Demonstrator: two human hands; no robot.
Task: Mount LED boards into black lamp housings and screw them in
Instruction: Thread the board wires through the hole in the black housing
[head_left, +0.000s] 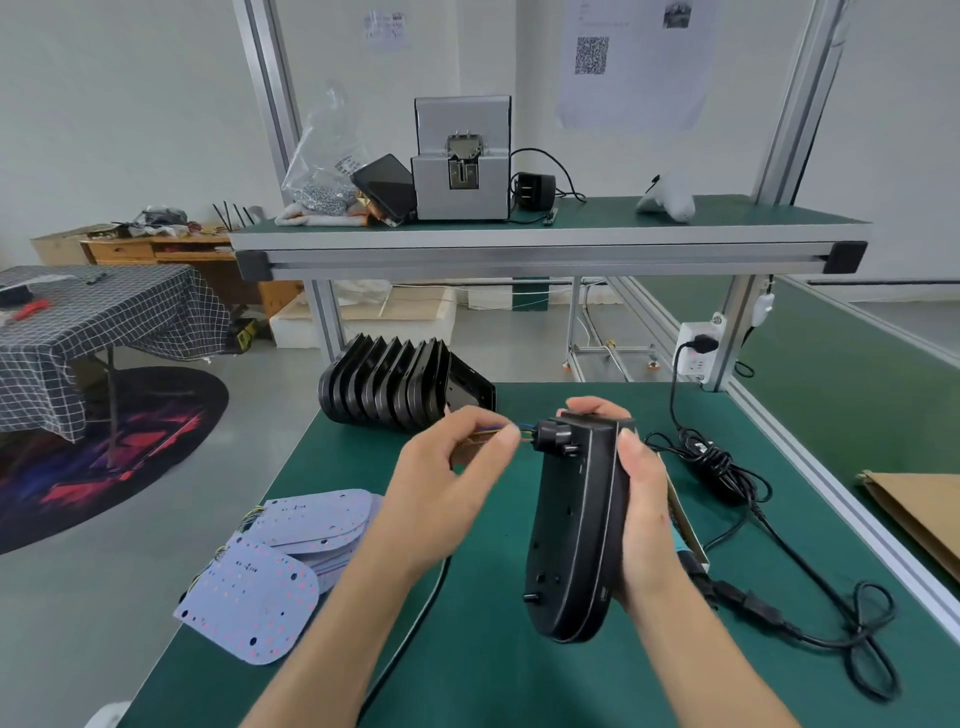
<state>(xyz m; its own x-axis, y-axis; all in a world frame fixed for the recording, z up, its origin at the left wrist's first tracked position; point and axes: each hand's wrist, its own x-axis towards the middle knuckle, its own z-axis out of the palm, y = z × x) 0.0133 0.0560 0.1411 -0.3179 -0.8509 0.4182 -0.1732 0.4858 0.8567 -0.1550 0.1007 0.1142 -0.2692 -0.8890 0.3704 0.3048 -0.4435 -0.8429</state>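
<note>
My right hand (641, 499) grips a black lamp housing (571, 525) on edge above the green table, its back facing left. Thin coloured wires (511, 428) stick out of the fitting at the housing's top. My left hand (452, 483) pinches those wires between thumb and fingers. A stack of white LED boards (280, 561) lies at the table's front left. A row of black housings (400, 384) leans together at the table's far left.
A black power adapter with tangled cable (727, 467) lies right of the housing. On the upper shelf stand a grey screw feeder (462, 161), a bag of screws (322, 166) and a phone (384, 184). A cardboard sheet (919, 514) lies on the neighbouring bench.
</note>
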